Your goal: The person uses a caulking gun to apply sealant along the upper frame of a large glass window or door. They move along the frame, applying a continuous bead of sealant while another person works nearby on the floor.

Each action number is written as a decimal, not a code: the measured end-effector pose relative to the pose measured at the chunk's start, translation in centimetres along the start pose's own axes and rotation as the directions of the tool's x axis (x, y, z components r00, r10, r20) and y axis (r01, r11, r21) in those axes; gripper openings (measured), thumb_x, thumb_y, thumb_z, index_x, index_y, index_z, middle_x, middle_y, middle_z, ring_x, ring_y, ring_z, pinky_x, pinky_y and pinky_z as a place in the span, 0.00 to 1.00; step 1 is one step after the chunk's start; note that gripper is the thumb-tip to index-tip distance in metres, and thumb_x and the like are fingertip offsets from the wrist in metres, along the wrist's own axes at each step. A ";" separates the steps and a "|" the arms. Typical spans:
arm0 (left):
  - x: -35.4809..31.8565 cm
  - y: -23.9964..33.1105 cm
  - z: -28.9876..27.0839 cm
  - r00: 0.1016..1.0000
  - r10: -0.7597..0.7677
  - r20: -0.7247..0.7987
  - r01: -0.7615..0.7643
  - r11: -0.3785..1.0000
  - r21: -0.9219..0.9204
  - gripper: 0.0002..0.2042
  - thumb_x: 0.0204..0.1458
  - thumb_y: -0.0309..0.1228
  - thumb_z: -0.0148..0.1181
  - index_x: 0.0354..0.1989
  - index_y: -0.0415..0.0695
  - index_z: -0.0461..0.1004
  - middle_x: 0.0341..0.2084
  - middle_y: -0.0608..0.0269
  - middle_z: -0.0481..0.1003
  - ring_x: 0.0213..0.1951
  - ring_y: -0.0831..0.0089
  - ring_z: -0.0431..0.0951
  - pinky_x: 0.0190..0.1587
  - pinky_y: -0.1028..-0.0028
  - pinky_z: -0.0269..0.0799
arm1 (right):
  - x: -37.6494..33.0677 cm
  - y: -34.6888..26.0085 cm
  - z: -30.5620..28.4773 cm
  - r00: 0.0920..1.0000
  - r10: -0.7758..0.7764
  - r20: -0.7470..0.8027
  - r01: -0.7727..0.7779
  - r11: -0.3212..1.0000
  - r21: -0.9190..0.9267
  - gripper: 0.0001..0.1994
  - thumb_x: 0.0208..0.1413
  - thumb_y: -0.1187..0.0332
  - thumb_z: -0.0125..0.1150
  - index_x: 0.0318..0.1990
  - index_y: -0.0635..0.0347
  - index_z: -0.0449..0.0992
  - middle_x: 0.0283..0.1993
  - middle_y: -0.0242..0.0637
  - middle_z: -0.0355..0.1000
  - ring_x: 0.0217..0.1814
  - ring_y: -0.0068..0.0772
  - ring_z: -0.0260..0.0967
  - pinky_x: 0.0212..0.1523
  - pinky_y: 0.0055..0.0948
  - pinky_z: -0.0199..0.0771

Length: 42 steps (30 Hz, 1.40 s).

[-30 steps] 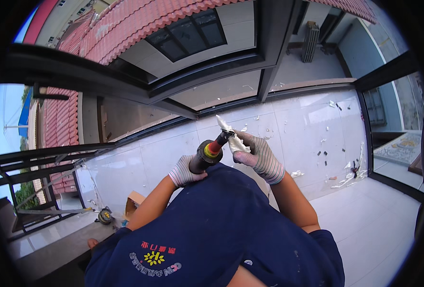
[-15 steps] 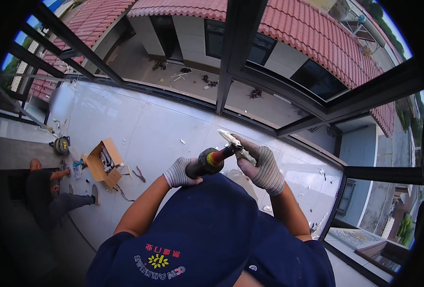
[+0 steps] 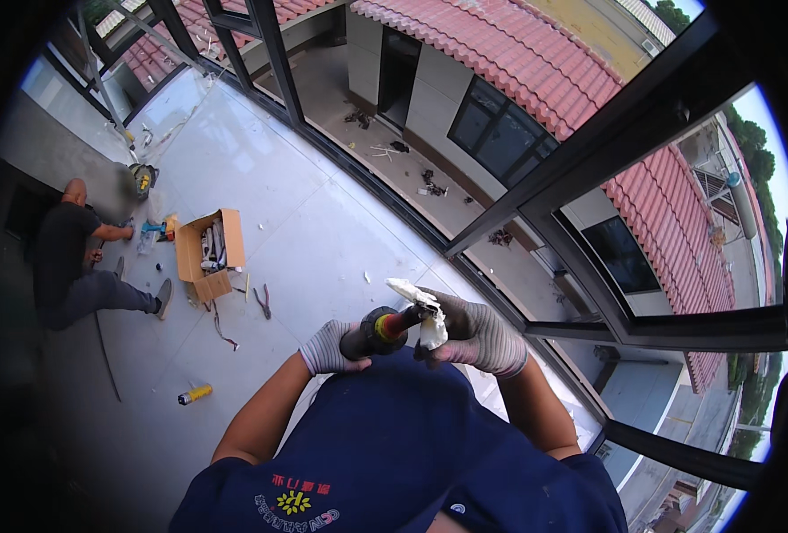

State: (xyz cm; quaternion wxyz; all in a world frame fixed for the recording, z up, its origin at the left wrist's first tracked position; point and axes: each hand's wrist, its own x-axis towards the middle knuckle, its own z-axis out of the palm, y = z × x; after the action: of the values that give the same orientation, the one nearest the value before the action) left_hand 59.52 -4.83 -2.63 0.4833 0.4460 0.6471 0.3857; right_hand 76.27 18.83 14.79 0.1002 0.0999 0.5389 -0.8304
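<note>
My left hand (image 3: 329, 347), in a striped knit glove, is closed round the thick dark body of a hand tool (image 3: 381, 330) with yellow and red bands toward its narrow end. At that end sits a ragged white clump (image 3: 432, 330), which looks like foam or crumpled paper. The gloved fingers of my right hand (image 3: 485, 336) curl against this clump and the tool's tip; the palm side of the glove is grey. The tool's exact kind cannot be made out. Both hands are just in front of my dark blue shirt.
An open cardboard box (image 3: 210, 253) with tubes stands left on the pale tiles, pliers (image 3: 262, 302) beside it. Nearer lies a yellow cylinder (image 3: 196, 394). A co-worker (image 3: 83, 258) sits by the left wall. Dark window frames (image 3: 465, 240) run along the right.
My view has swung to the right, bringing more window frame and the yellow cylinder into sight. My right hand has turned and its fingers sit lower round the white clump; my left hand keeps its hold.
</note>
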 end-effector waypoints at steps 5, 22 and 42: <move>2.2 -0.8 -2.5 0.995 -0.029 -0.091 0.030 1.000 0.006 0.23 0.39 0.39 0.74 0.42 0.42 0.76 0.31 0.59 0.80 0.33 0.68 0.80 0.44 0.70 0.75 | 6.4 -1.2 -1.9 0.999 -0.012 -0.050 0.015 0.998 0.056 0.42 0.45 0.64 0.77 0.67 0.65 0.60 0.39 0.34 0.74 0.35 0.22 0.71 0.36 0.23 0.77; 16.9 3.0 -16.5 0.910 -0.114 -0.398 0.142 0.989 0.042 0.19 0.38 0.39 0.71 0.35 0.42 0.74 0.26 0.58 0.79 0.30 0.67 0.80 0.39 0.70 0.76 | 24.4 -10.0 -13.9 0.878 -0.453 -0.154 0.419 0.883 -0.210 0.21 0.53 0.62 0.72 0.48 0.67 0.76 0.40 0.35 0.78 0.43 0.21 0.73 0.46 0.23 0.75; 27.1 0.4 -43.9 1.000 0.002 0.011 -0.005 0.981 0.196 0.23 0.38 0.46 0.71 0.39 0.43 0.75 0.29 0.50 0.79 0.35 0.54 0.81 0.43 0.64 0.76 | 36.9 -27.1 -17.5 0.218 -0.671 -0.709 0.308 0.736 -0.603 0.14 0.56 0.67 0.68 0.44 0.69 0.78 0.24 0.28 0.71 0.19 0.12 0.61 0.21 0.16 0.61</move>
State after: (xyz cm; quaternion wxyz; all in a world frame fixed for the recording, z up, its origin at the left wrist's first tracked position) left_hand 13.39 18.03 0.44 0.4397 0.4946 0.6786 0.3187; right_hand 34.49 43.51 21.39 -0.4628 0.3315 0.6370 -0.5198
